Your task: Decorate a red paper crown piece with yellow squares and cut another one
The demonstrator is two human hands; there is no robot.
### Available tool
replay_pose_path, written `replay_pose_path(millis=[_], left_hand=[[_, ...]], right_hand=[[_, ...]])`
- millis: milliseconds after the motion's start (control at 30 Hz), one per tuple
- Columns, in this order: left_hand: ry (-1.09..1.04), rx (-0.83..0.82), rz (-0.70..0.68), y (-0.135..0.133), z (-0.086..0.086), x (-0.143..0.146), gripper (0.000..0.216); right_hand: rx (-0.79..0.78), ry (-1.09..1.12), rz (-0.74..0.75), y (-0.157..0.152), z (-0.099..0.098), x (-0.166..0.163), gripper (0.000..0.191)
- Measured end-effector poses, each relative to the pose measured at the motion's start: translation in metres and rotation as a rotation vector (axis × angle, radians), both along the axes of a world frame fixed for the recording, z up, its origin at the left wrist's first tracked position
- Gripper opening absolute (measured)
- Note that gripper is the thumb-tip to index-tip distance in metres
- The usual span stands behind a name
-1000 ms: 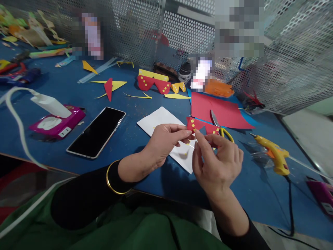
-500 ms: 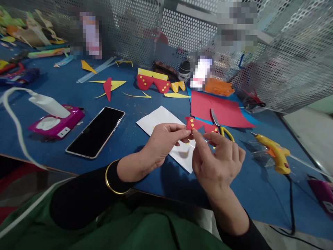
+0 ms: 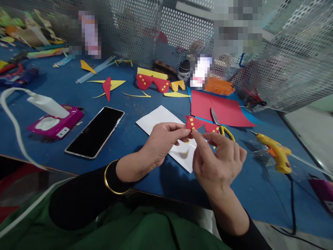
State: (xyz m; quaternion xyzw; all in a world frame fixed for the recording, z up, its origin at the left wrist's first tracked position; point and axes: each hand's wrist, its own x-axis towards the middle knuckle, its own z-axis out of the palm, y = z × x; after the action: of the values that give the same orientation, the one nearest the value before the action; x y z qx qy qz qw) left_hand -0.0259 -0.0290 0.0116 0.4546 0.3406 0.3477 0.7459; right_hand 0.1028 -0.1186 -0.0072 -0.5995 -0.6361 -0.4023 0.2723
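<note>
My left hand (image 3: 162, 142) pinches red paper glasses (image 3: 195, 122) between thumb and fingers at their left end. Small yellow squares dot both ends of the red paper. My right hand (image 3: 218, 158) has its fingers bent around the near edge of the glasses. Its index fingertip touches the paper beside my left thumb; the right thumb is mostly hidden. Beneath both hands lies a white sheet (image 3: 153, 119) bearing a few small yellow bits. Scissors (image 3: 227, 133) with yellow handles lie just beyond my right hand, partly on red paper (image 3: 215, 109).
A yellow glue gun (image 3: 277, 152) lies at right, its cord running off the edge. Left are a black phone (image 3: 96, 132) and a purple power strip (image 3: 58, 121) with a white plug. Behind stand finished-looking red paper glasses (image 3: 152, 83), paper scraps and a perforated metal screen (image 3: 187, 31).
Both hands keep nearly the same pose on the red paper glasses. The view has shifted very slightly; nothing was picked up or put down.
</note>
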Motion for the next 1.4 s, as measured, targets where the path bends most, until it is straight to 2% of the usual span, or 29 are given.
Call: replay_pose_path(millis=[433,533,667,767,1400], left_hand=[[0.0,-0.013,0.005,-0.001,0.001,0.0,0.004],[-0.002,-0.01,-0.011,-0.001,0.001,0.0,0.005],[0.009,-0.006,-0.009,-0.001,0.001,0.001,0.007],[0.013,0.006,-0.01,-0.001,0.001,0.001,0.008],[0.001,0.015,-0.02,-0.002,0.0,0.001,0.013]], right_hand=[[-0.026,-0.01,0.021,0.001,-0.001,0.003,0.036],[0.013,0.104,0.051,0.002,0.0,0.003,0.03],[0.038,0.315,0.079,0.007,0.002,0.004,0.011],[0.014,0.383,0.073,0.011,0.005,0.003,0.008],[0.031,0.333,0.005,0.015,0.005,0.0,0.005]])
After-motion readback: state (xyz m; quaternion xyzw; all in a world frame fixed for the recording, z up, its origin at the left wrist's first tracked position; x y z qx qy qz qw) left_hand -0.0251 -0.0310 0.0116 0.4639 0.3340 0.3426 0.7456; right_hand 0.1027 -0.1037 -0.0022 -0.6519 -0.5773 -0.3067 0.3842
